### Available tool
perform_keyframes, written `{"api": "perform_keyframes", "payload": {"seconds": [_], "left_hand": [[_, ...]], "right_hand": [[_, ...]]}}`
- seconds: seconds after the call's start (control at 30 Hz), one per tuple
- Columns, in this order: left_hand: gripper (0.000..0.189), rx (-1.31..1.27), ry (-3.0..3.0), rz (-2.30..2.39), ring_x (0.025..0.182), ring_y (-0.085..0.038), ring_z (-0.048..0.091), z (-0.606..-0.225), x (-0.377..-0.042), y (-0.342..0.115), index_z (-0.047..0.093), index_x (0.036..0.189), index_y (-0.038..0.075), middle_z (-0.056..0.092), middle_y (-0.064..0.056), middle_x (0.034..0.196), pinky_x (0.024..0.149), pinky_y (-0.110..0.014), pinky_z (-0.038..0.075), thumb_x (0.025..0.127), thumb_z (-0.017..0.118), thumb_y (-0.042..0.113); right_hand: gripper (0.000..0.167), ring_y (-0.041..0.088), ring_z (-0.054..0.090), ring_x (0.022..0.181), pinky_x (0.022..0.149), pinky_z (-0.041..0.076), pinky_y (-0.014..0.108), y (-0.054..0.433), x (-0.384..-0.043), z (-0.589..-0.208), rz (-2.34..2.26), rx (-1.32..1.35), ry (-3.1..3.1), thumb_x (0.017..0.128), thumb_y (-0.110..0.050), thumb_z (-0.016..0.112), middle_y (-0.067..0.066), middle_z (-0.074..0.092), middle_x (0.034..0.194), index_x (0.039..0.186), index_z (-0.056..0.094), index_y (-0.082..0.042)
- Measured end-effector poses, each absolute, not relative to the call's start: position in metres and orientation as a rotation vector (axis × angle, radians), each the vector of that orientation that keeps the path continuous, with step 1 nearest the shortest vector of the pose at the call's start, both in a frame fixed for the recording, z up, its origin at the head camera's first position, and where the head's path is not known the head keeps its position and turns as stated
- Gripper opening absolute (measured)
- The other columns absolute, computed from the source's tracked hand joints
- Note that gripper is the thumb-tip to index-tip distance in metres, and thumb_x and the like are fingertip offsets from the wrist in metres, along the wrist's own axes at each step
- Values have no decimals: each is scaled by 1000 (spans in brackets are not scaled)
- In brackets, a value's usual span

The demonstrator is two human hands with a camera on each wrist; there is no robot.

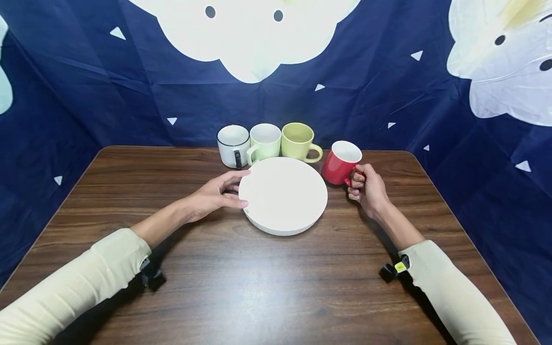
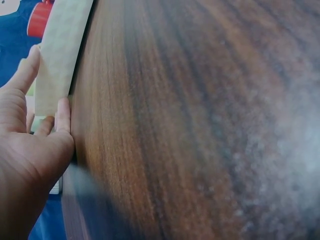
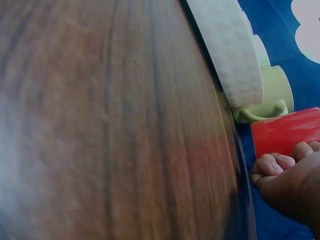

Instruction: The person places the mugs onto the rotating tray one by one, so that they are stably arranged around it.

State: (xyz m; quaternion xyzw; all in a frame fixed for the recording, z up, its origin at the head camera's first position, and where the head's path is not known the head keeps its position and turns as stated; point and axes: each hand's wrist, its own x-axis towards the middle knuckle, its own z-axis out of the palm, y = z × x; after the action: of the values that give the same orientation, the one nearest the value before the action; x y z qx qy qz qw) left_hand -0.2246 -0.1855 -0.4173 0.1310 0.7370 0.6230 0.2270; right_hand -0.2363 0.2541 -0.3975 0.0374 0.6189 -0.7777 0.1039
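Observation:
A thick white disc (image 1: 283, 194) with a flat top and a pale side wall (image 2: 62, 50) lies at mid-table. My left hand (image 1: 215, 191) is at its left edge, thumb and fingers spread along the rim and fairly straight. To the right, my right hand (image 1: 368, 188) grips a red mug (image 1: 338, 167), white inside, with fingers curled round its handle. The mug leans slightly, and most of the handle is hidden by the fingers. In the right wrist view the red mug (image 3: 285, 132) shows just beyond the curled fingers.
Behind the disc, near the table's back edge, stand a white mug (image 1: 233, 143) with a dark rim, a pale green mug (image 1: 266, 141) and a yellow-green mug (image 1: 298, 140). A dark blue cloth (image 1: 258, 108) with cloud prints hangs behind the brown wooden table (image 1: 258, 287).

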Motion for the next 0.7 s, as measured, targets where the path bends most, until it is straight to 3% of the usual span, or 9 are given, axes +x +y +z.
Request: {"api": "perform_keyframes", "payload": {"seconds": [0.7], "left_hand": [[99,374,2035,1713,139,-31,65,-419,-224,-186,37,176,18,45,-14,175,105,-24,61,94,88,0]], "right_hand": [[51,15,25,63,65,14,33,250,-221,-394,-2282,50,1833,117,-32,30,-11,31,63,67,26,-23]]}}
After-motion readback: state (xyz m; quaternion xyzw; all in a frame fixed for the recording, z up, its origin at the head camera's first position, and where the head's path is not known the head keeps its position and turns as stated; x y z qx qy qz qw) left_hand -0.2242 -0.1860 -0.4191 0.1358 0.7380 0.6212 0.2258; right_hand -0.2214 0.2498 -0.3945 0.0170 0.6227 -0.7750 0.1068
